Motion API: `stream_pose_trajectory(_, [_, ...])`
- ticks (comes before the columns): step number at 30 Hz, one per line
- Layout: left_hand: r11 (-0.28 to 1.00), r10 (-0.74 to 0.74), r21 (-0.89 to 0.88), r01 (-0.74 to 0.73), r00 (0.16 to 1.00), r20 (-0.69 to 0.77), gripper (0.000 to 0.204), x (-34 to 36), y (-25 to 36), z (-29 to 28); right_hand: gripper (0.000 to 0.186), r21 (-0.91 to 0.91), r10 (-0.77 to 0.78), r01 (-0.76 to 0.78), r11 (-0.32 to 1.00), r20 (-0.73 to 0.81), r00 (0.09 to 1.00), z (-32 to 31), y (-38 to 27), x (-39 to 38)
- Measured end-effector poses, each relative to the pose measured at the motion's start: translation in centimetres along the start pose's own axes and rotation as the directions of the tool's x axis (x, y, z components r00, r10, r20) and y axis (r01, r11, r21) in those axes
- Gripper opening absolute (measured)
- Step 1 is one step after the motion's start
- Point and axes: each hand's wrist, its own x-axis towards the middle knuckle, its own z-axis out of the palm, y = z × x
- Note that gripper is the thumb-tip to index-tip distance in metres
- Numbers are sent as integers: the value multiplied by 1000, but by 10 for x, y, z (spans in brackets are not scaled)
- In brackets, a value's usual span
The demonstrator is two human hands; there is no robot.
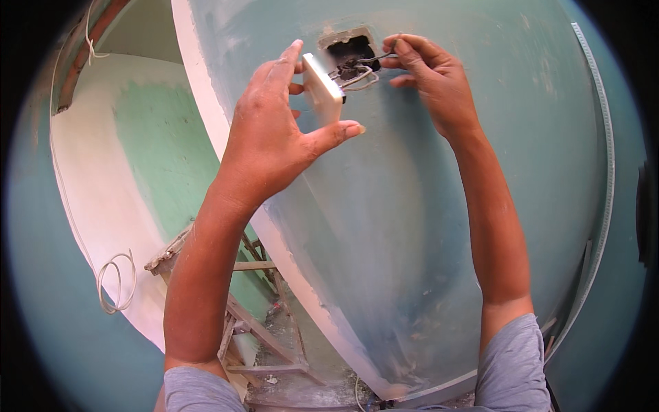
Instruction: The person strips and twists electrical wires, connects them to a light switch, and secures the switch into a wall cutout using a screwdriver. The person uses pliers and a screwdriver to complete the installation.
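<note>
My left hand (271, 127) holds a white wall plate (321, 89), probably a switch or socket, edge-on to me, with the fingers along its far side and the thumb stretched out below. Pale wires (360, 81) loop from behind the plate to a rectangular wall box (351, 49) cut into the blue-green wall. A tangle of dark wires lies inside that recess. To the right of the box my right hand (425, 72) pinches a thin dark wire (379, 58) that runs into the opening. The ends of the wires inside cannot be made out.
The blue-green wall (412, 240) fills the middle and right. A white perforated strip (607, 137) runs along its right side. Down left, a wooden trestle (264, 336) stands on the dusty floor. A coil of white cable (117, 281) hangs at the left.
</note>
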Motion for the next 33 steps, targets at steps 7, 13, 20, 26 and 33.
stream_pose_trajectory(7, [976,-87,-191,102,993,82,100,5,-12,4,34,-112,-22,54,992,265,964,-5,-4,23])
stream_pose_trajectory(13, [973,21,-232,-19,1000,6,94,7,-22,12,32,-206,-78,216,955,526,847,1,4,50])
stream_pose_trajectory(20, [960,103,-253,-118,992,-68,94,6,-39,26,23,-201,-59,266,943,685,726,7,6,62])
stream_pose_trajectory(26, [955,147,-251,-160,987,-73,97,6,-39,27,19,-190,137,-9,982,673,727,10,-2,71])
stream_pose_trajectory(33, [967,142,-203,-156,987,-80,99,4,-41,31,23,-182,202,-110,977,639,742,13,-11,65])
